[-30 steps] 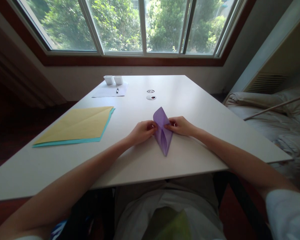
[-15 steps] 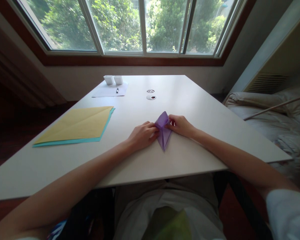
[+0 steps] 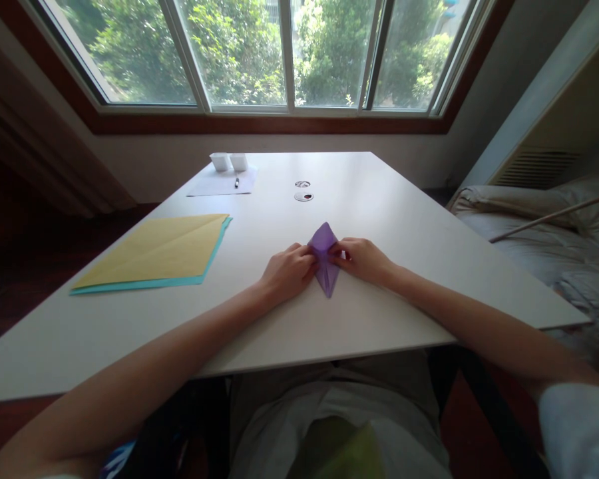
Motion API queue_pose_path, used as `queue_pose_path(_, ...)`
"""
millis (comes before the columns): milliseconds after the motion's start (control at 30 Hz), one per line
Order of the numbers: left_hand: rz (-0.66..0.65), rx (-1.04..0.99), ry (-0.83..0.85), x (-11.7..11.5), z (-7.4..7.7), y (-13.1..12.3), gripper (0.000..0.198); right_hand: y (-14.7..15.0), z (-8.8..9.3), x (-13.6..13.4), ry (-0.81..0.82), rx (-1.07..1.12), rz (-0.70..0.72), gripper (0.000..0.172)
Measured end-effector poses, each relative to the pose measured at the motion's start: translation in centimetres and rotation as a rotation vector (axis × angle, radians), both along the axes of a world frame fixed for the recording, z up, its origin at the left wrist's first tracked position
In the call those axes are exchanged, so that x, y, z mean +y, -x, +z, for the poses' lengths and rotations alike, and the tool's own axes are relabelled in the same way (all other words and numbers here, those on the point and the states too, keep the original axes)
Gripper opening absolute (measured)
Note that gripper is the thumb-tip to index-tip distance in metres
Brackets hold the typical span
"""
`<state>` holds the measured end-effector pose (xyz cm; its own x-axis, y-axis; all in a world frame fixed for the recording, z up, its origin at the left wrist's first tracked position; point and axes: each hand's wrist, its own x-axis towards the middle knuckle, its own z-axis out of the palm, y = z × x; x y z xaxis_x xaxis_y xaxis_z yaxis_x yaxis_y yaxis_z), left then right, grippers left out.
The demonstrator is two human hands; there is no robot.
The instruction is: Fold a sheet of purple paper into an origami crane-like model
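A folded piece of purple paper [image 3: 325,237], shaped like a narrow diamond, lies on the white table in front of me. One point aims at the window, the other at me, and a crease runs down its nearer half. My left hand [image 3: 290,267] is closed on the paper's left edge. From the right side, my right hand [image 3: 362,259] pinches the paper near its middle, thumb and fingertips together. The fingertips of both hands cover parts of the side corners.
Yellow paper [image 3: 154,249] on turquoise paper [image 3: 212,256] lies at left. Farther back are a white sheet [image 3: 204,186], a pen [image 3: 237,182] and two white cups [image 3: 229,161]. Round fittings [image 3: 303,197] sit in the white table [image 3: 379,199]. A sofa [image 3: 519,213] stands at right.
The upper part of the purple paper now looks flatter and more even. My right fingers have moved in and slightly down over the paper. My left hand stays at its left edge.
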<state>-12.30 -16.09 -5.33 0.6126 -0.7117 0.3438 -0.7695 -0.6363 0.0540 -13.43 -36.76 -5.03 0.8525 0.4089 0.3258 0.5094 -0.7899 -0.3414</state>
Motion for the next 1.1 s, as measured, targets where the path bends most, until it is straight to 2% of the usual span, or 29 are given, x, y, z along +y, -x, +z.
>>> queue_pose_path(167,0.016,0.044,-0.017,0.1,0.3,0.5,0.024,0.6,0.7,0.0,0.149,0.018,0.018,0.025)
queue_pose_path(333,0.049,0.1,-0.044,0.1,0.9,1.6,0.037,1.4,1.8,0.0,0.298,0.02,0.028,0.043)
queue_pose_path(600,0.034,0.152,-0.072,0.2,1.4,2.1,0.065,2.0,2.0,0.2,0.345,0.037,0.038,0.064)
queue_pose_path(667,0.024,0.15,-0.071,0.3,1.3,2.0,0.066,1.8,1.9,0.1,0.317,0.022,0.065,0.055)
queue_pose_path(767,-0.011,0.148,-0.061,0.4,1.1,1.9,0.063,1.1,2.0,-0.5,0.228,-0.01,0.07,0.029)
queue_pose_path(900,-0.123,0.183,0.028,0.4,0.8,1.6,0.048,-0.3,2.0,-1.8,0.029,-0.067,-0.074,0.017)
queue_pose_path(1000,-0.145,0.243,0.255,0.2,0.5,0.7,0.025,-1.1,1.6,-2.5,-0.09,-0.006,-0.061,0.016)
queue_pose_path(1100,-0.01,0.333,0.584,0.2,0.0,-0.8,0.015,-1.5,1.1,-2.6,-0.181,0.041,-0.019,0.015)
